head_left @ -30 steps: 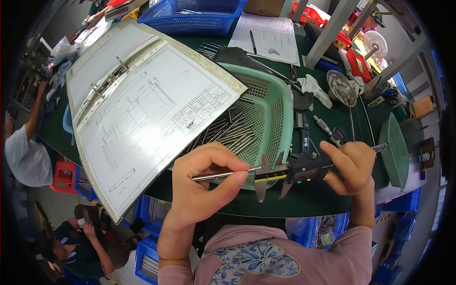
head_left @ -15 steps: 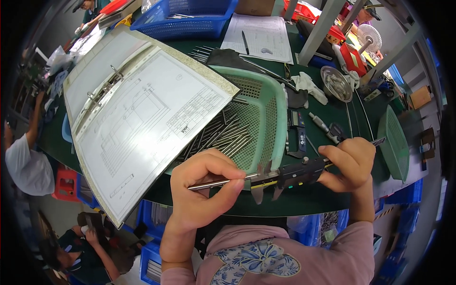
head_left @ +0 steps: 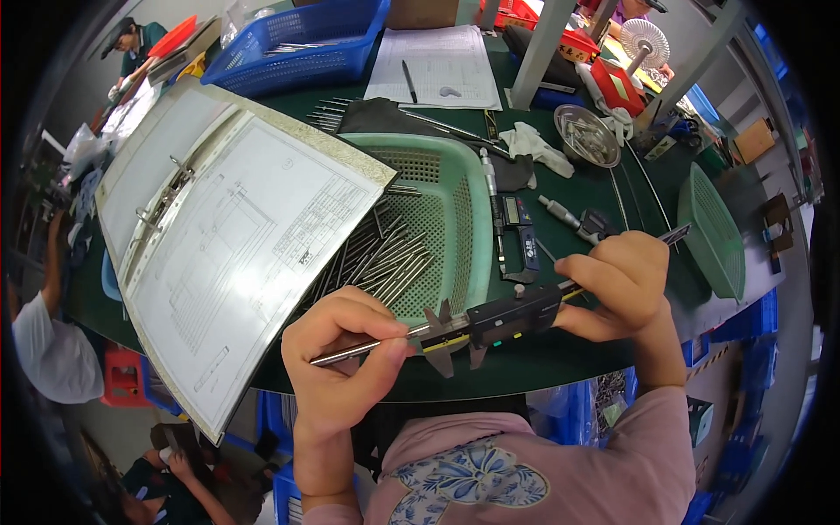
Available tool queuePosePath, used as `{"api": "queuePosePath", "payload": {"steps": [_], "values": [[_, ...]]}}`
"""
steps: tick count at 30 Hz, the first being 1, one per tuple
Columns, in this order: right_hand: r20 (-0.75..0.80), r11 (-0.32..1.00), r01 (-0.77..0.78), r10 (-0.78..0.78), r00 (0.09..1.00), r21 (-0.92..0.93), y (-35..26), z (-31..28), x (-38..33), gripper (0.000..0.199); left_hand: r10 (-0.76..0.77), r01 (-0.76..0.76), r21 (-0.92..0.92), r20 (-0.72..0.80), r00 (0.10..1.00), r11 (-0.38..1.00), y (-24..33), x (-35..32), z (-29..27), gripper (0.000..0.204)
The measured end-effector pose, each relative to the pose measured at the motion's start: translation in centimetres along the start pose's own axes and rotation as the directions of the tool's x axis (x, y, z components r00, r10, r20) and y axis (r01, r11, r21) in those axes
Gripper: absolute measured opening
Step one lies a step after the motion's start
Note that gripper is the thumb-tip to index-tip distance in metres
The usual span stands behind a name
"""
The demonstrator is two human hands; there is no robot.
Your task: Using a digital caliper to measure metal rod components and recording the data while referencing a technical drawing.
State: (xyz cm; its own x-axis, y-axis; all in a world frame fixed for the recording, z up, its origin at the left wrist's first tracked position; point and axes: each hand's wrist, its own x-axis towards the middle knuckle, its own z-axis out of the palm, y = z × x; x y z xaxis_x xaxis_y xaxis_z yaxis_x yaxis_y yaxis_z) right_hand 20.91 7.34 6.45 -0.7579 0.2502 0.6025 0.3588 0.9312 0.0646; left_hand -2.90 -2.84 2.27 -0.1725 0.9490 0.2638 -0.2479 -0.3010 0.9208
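Observation:
My left hand pinches a thin metal rod between thumb and forefinger, its tail slanting back across the palm. The rod's far end reaches the jaws of a digital caliper; whether they touch it I cannot tell. My right hand is closed around the beam of that caliper, with the thumb near its black slider. Just beyond both hands stands a green perforated basket, holding many loose metal rods. An open ring binder with a technical drawing leans over the basket's left side.
Micrometers lie right of the basket, near a white glove and a metal bowl. A second green basket stands at far right. Behind are a blue basket and a paper sheet with a pen.
The whole view has shifted, so table, basket and hands all sit further left in the picture. Both hands keep the same grips on the rod and the caliper.

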Motion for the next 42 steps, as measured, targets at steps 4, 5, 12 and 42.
{"api": "queuePosePath", "payload": {"steps": [4,5,12,42], "values": [[0.019,1.000,0.003,-0.003,1.000,0.004,0.3,0.0,0.1,0.034,0.013,-0.013,-0.004,0.005,1.000,1.000,-0.3,0.3,0.0,0.011],[0.023,1.000,0.009,-0.009,1.000,0.002,0.4,0.1,0.2,0.034,0.025,-0.025,0.011,0.007,1.000,1.000,-0.4,0.3,-0.2,0.010],[0.034,0.997,-0.002,0.004,0.999,-0.083,-0.3,0.5,0.5,0.040,0.004,-0.009,0.103,0.052,0.999,0.995,0.1,0.6,-0.8,0.007],[0.126,0.757,-0.435,0.432,0.893,0.487,-3.9,5.0,4.1,0.014,-0.197,0.216,-0.437,0.089,0.976,0.873,-3.2,1.5,0.4,0.017]]}}
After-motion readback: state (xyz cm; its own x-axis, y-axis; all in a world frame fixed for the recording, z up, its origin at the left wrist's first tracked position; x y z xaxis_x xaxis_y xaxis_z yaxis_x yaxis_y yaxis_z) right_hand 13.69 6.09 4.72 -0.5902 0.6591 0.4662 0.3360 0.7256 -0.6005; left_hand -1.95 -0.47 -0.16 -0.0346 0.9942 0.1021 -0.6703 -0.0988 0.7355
